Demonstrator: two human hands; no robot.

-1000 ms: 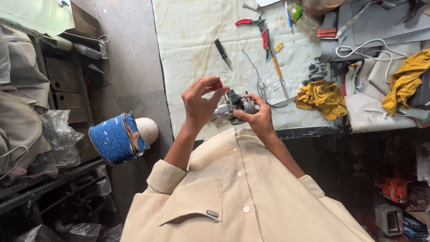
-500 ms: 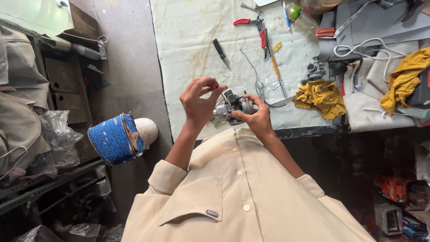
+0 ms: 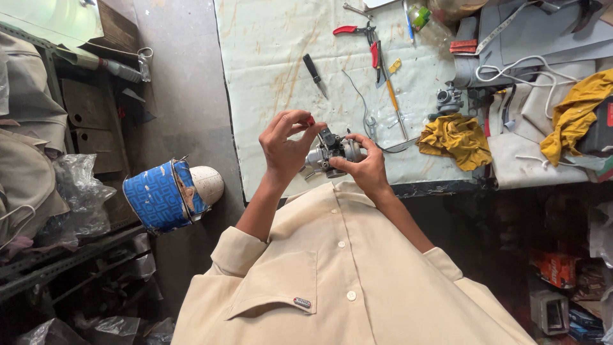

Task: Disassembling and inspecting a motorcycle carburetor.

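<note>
Dead centre of the frame, just over the near edge of the bench, I've got a small metal carburetor (image 3: 332,153) held up off the surface. It's cast grey metal, lumpy, with a dark bit sticking out the top. My right hand (image 3: 365,167) is wrapped around its right side, fingers curled shut on the body. My left hand (image 3: 285,145) is up at its top-left, thumb and forefinger pinching a tiny red piece (image 3: 310,120).

Behind it the bench (image 3: 268,76) has a pale, rust-stained cover. Lying on it, toward the top: a black-handled knife (image 3: 313,71), red-handled pliers (image 3: 357,32), a yellow-handled screwdriver (image 3: 393,96) and a thin bent wire (image 3: 357,96). Right of centre there's a crumpled mustard-yellow rag (image 3: 456,137), with another small grey metal part (image 3: 448,99) just above it. A second yellow cloth (image 3: 575,112) sits at the far right.

Lower left, on the floor side, a blue patterned can (image 3: 156,195) lies tipped on its side against a round whitish thing (image 3: 207,182); can't tell what's inside.
</note>
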